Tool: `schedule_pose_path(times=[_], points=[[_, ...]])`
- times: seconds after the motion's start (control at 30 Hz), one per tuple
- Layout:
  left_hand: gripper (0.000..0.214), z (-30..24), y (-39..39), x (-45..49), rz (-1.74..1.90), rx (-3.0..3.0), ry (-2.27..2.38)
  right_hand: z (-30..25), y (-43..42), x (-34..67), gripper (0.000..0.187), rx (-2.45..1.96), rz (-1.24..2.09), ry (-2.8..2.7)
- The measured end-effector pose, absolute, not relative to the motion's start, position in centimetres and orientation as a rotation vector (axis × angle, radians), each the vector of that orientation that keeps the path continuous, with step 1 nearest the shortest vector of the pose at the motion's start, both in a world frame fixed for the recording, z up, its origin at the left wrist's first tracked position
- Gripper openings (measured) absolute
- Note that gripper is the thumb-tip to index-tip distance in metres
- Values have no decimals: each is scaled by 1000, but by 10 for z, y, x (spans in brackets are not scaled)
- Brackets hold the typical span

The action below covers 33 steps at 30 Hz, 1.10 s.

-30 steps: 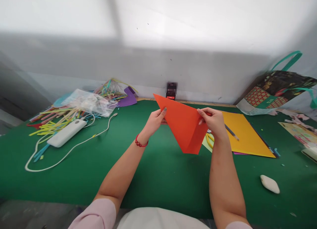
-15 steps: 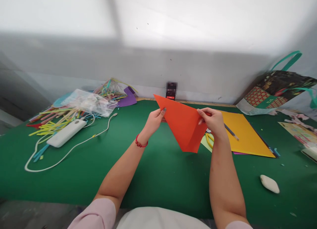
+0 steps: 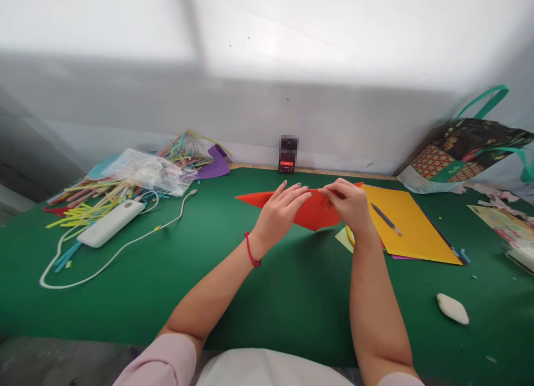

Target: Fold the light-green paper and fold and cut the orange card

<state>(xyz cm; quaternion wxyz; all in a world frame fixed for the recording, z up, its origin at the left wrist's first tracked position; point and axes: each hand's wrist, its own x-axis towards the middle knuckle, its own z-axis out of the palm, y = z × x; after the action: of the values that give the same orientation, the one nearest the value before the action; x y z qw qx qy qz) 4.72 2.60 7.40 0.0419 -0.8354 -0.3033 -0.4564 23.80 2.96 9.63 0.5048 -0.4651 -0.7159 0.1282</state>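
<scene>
Two bare hands were on one folded orange paper point(image 3: 316, 214) at the centre of the frame, held low over the green table point(image 3: 267, 297). Its long axis ran left to right; the pointed end reached left beyond the left hand point(image 3: 279, 213), and the other end showed just past the right hand point(image 3: 348, 205). The left hand lay spread, fingers extended flat on the sheet. The right hand pinched the upper edge narrowly. Both hands touched the paper, so neither was nearer. A yellow sheet point(image 3: 411, 230) bearing a pencil point(image 3: 386, 218) lay just to the right.
</scene>
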Motion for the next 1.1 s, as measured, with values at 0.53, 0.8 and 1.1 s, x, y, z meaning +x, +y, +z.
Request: schedule_pose_path(times=[0.53, 0.8, 1.1], points=[[23, 86, 16, 41, -1162, -2590, -1403, 107, 16, 231, 19, -1167, 387, -1923], [22, 85, 20, 37, -1101, -2627, -1432, 106, 16, 234, 26, -1203, 503, -1935], [22, 83, 21, 37, -1111, -2635, -1396, 103, 19, 235, 26, -1206, 585, -1892]])
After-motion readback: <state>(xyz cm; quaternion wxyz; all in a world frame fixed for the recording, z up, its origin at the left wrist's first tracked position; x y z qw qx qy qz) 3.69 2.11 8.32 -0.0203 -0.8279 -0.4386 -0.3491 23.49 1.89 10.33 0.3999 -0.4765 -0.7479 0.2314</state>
